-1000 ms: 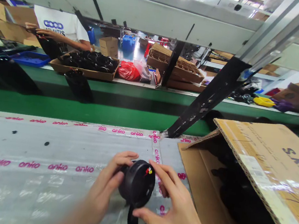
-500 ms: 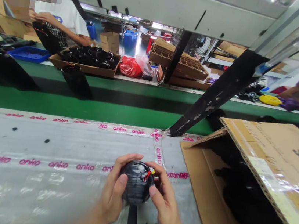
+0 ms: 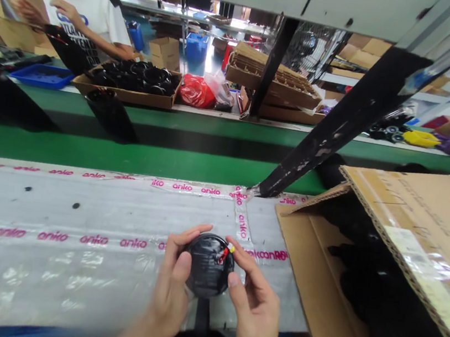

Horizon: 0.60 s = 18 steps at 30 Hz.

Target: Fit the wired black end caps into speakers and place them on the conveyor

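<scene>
Over the tape-striped tabletop (image 3: 81, 268), a round black part (image 3: 206, 275) is held between both hands: left hand (image 3: 172, 298) wrapped on one side, right hand (image 3: 258, 315) gripping the other, near some red-and-yellow connectors (image 3: 223, 256). Open cardboard box (image 3: 440, 213) off to the right, btw.

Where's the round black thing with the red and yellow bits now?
In the head view's lower middle, the round black part is held between the left hand and right hand, left of the open brown cardboard box.
</scene>
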Available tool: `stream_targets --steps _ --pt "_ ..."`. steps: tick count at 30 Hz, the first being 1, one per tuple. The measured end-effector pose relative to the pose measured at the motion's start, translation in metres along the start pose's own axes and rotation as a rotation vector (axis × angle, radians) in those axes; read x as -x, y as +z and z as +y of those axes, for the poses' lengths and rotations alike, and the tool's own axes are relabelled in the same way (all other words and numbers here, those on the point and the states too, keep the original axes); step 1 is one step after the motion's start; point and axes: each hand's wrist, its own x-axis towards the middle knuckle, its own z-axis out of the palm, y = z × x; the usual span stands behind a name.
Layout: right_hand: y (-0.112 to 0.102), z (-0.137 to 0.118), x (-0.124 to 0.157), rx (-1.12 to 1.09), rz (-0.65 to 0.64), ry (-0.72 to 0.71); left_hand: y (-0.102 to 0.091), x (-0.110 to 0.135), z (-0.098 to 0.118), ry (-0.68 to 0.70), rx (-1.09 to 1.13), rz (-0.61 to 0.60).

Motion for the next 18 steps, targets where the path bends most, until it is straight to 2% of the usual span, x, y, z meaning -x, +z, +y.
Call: stream_targets --steps 3,5,8,10,14,18 --pt "0.003 -0.003 0.000 -0.045 0.006 0.023 -0.014 0.001 0.004 -0.053 -0.048 -0.058" --pt "0.006 -0.005 0.002 -0.066 0.016 0.013 -0.019 0.006 0.002 -0.056 -0.008 -0.016" --pt "0.008 -0.007 0.005 -0.092 0.039 -0.001 -0.016 0.012 -0.001 -0.005 0.019 0.080" --pt "0.008 -0.007 0.006 -0.082 0.059 -0.009 -0.010 0.014 -0.002 0.050 -0.044 0.092" --pt "0.007 -0.005 0.007 -0.042 0.117 -0.021 -0.005 0.015 0.001 0.060 -0.126 0.009" --pt "0.010 -0.002 0.006 -0.072 0.136 -0.004 -0.011 0.019 -0.002 0.060 -0.013 -0.019"
